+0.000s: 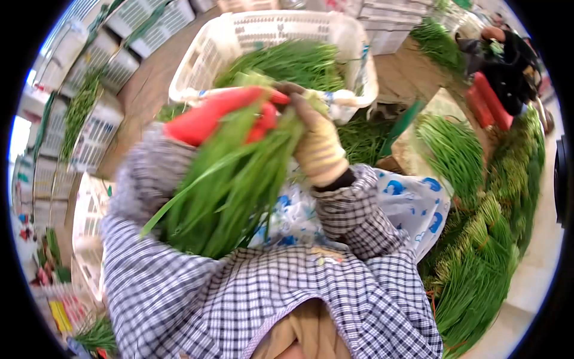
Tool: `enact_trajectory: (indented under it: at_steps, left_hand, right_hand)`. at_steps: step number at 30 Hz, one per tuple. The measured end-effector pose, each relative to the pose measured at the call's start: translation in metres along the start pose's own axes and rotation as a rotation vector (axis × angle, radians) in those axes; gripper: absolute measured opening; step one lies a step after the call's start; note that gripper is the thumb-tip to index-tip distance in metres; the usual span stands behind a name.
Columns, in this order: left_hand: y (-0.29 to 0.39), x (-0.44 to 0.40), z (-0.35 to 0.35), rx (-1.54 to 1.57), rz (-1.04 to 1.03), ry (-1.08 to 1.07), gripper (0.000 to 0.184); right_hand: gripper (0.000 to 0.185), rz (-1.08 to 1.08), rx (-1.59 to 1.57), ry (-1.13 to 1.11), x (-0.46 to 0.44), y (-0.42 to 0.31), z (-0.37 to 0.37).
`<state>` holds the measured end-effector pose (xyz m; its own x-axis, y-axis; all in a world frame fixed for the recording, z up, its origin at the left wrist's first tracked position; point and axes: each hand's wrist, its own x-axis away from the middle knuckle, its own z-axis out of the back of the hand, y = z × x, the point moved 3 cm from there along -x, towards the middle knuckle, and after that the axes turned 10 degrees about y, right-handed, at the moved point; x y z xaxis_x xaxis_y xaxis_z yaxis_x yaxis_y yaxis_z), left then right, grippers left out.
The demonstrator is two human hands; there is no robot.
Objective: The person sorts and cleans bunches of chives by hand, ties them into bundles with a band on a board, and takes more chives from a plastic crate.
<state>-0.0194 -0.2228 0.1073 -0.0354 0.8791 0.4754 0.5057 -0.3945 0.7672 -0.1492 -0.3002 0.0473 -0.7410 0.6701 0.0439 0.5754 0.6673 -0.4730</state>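
Note:
My left hand (206, 115), in a red rubber glove, is closed around a bunch of long green chives (230, 185). The leaves hang down over my lap, and the pale stem ends point away from me, blurred by motion. My right hand (320, 140), in a cream knit glove with dark fingers, grips the same bunch near its stem ends from the right. Just beyond both hands stands a white plastic basket (284, 21) with more chives (293, 63) in it. A white and blue printed plastic apron (412, 200) covers my lap.
Bundled chives (478, 287) are piled along my right side, with loose chives (451, 146) on a sheet nearby. White crates (98, 128) are stacked at the left, and another white basket (89, 224) stands by my left elbow. Another person (508, 69) is at the upper right.

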Motion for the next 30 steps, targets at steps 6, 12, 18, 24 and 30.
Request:
enact_trajectory:
  at_steps: [6, 12, 18, 24, 30]
  left_hand:
    - [-0.14, -0.107, -0.008, -0.009, -0.209, 0.067, 0.039]
    - [-0.141, -0.037, 0.015, -0.305, -0.009, -0.444, 0.103]
    - [-0.187, -0.014, 0.004, 0.075, 0.257, -0.286, 0.095]
    - [-0.18, -0.015, -0.006, 0.061, 0.237, -0.237, 0.081]
    - [-0.187, -0.017, 0.0, 0.109, 0.178, -0.201, 0.084]
  right_hand:
    - [0.048, -0.035, 0.041, 0.306, 0.056, 0.002, 0.117]
    - [0.054, -0.079, 0.035, 0.295, 0.068, -0.011, 0.107]
    - [0.065, 0.032, 0.675, 0.214, 0.047, -0.023, 0.107]
    - [0.058, 0.583, 2.23, -0.708, 0.035, -0.057, 0.023]
    - [0.013, 0.067, 0.718, -0.144, 0.009, -0.06, 0.045]
